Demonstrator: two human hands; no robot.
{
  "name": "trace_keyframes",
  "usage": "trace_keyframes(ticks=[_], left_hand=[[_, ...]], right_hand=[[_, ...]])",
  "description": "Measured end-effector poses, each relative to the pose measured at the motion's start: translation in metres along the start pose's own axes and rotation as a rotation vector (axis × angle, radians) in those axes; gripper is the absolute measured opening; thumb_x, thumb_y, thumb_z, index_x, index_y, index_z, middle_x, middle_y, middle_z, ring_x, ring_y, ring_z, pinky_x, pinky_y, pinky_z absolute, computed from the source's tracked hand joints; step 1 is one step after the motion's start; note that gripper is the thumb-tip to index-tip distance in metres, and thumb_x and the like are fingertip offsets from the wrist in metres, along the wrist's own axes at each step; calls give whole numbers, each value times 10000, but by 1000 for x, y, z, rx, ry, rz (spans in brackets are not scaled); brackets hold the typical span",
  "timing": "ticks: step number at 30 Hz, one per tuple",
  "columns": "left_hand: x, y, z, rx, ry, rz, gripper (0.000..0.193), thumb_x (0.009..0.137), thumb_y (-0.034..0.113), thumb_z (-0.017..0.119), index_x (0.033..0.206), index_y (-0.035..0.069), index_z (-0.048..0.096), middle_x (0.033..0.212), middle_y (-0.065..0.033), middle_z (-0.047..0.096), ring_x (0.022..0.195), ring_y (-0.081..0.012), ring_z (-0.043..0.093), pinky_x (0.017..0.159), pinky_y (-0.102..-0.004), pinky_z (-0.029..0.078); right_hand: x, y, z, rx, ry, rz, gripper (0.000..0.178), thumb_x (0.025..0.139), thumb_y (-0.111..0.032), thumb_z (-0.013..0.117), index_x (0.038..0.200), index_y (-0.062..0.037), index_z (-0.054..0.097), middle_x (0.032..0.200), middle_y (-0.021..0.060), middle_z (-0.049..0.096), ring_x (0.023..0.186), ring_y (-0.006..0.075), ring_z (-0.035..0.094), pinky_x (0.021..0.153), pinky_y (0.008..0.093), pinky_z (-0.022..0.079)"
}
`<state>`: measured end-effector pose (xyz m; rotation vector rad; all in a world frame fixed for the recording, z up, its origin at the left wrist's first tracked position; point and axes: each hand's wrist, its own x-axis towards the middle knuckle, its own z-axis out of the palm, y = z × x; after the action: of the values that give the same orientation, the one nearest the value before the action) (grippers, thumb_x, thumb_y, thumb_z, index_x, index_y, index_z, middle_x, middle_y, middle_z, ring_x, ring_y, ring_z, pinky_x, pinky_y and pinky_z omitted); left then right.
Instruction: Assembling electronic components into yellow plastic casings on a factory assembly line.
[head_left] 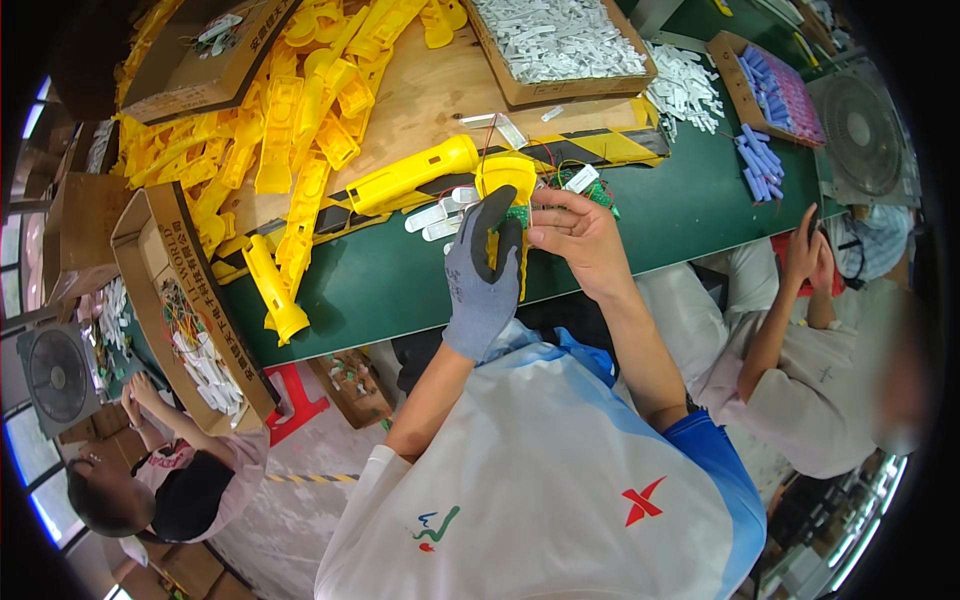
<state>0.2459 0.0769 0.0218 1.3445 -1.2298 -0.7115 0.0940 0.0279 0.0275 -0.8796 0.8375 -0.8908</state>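
Note:
My left hand [480, 285], in a grey glove, is closed around a yellow plastic housing [505, 173], whose wide end points away from me. A small green circuit board [517, 214] sits against the housing, between my two hands. My bare right hand [585, 240] has its fingertips pinched together beside that board; what lies between them is too small to make out. Thin red wires run near the fingers. Left of the glove lie several white plastic pieces [432, 220]. Beyond them a yellow flashlight body [415, 175] rests on the striped board edge.
Yellow housings [300, 110] are piled at the far left, beside cardboard boxes [205, 75]. A carton of white parts [565, 45] stands at the back. Blue-purple cylindrical cells [757, 165] lie on the green table [680, 220] at right. Co-workers sit on either side.

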Motion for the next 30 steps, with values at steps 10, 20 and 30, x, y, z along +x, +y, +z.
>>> trace_keyframes(ticks=[10, 20, 30], left_hand=[[-2, 2, -4, 64, -29, 47, 493, 808, -48, 642, 1281, 72, 573, 1142, -188, 613, 1016, -385, 635, 828, -407, 529], [-4, 8, 5, 27, -49, 13, 438, 855, -56, 596, 1283, 30, 566, 1180, -180, 622, 1037, -304, 649, 879, -366, 511], [-1, 18, -7, -483, -109, -469, 249, 988, 80, 566, 1230, 22, 568, 1135, -66, 606, 1031, -125, 562, 919, -266, 450]], right_hand=[[-4, -3, -3, -173, -38, -59, 457, 843, -8, 770, 1274, 14, 620, 1051, 97, 696, 910, 119, 685, 854, 250, 556], [-15, -20, 17, -537, 322, -295, 256, 880, -6, 641, 1135, -8, 673, 896, 79, 703, 778, 124, 677, 674, 256, 536], [-14, -5, 9, -658, 127, -746, 139, 784, -39, 797, 893, -26, 711, 858, 96, 690, 787, 217, 659, 708, 298, 512]])
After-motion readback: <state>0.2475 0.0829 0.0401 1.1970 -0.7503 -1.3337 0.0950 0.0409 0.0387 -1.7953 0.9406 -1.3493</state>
